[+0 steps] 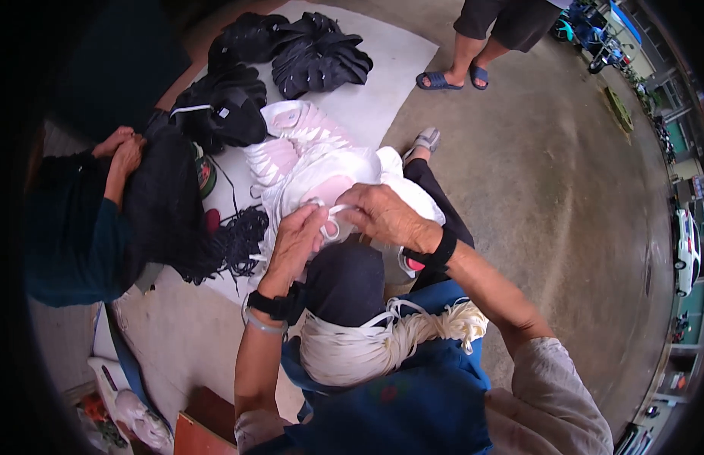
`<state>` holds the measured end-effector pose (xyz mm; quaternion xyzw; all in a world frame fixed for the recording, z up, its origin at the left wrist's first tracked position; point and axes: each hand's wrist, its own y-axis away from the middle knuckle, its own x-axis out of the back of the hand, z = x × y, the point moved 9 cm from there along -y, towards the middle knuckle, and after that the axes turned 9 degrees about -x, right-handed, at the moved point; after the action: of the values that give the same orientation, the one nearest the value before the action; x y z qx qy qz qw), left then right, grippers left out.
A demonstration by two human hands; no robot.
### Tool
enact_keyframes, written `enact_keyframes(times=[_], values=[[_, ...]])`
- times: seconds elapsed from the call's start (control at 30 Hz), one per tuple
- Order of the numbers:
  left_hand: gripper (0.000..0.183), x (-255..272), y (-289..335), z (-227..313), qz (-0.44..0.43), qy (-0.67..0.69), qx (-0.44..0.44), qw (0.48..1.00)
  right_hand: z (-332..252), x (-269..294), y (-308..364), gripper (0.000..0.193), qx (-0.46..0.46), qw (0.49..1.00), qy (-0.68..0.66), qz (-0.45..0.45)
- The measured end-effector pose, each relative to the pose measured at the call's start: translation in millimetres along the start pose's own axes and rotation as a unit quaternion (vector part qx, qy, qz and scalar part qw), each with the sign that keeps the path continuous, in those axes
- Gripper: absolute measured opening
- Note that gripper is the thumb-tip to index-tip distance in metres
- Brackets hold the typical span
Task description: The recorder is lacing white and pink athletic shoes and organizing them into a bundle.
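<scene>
My left hand [297,235] and my right hand [388,214] meet over my knees, both closed. A white shoelace [342,208] runs between them, its ends pinched in my fingertips. Just beyond is a pile of white shoe uppers with pink linings [322,173]; the upper nearest my hands is partly hidden by them. On my lap lies a thick bundle of white laces [352,350], its loose ends spreading to the right.
Black shoe uppers [322,64] lie in heaps on a pale sheet [401,45]. Black laces [242,236] are tangled at the left. A co-worker's hands [125,152] are at far left. Another person in blue sandals [443,81] stands ahead. A wooden box [204,425] sits lower left.
</scene>
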<state>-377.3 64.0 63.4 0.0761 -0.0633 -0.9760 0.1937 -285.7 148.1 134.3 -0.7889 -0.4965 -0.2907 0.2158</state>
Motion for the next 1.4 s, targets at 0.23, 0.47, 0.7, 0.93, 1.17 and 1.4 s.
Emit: enact_keyframes(times=[0.23,0.47,0.7,0.93,1.17,1.4], values=[[0.024,7,-8,-4,0.004,0.007,0.004,1.000,20,-12,2,0.031,-0.097,0.992,-0.066,-0.054],[0.022,12,-6,10,0.037,-0.110,-0.070,0.991,37,-31,-3,0.040,-0.185,0.956,-0.179,-0.139],[0.015,103,50,-26,0.239,-0.048,-0.173,0.954,30,-41,-11,0.018,-0.019,0.982,-0.028,-0.184],[0.014,146,105,-87,0.260,-0.145,-0.063,0.953,107,29,-25,0.026,-0.074,0.935,-0.346,0.001],[0.012,161,138,-125,0.243,-0.092,0.007,0.966,76,79,-49,0.018,-0.108,0.878,-0.465,0.035],[0.014,177,148,-130,0.265,-0.037,0.051,0.962,131,153,-77,0.027,-0.125,0.938,-0.310,0.093]])
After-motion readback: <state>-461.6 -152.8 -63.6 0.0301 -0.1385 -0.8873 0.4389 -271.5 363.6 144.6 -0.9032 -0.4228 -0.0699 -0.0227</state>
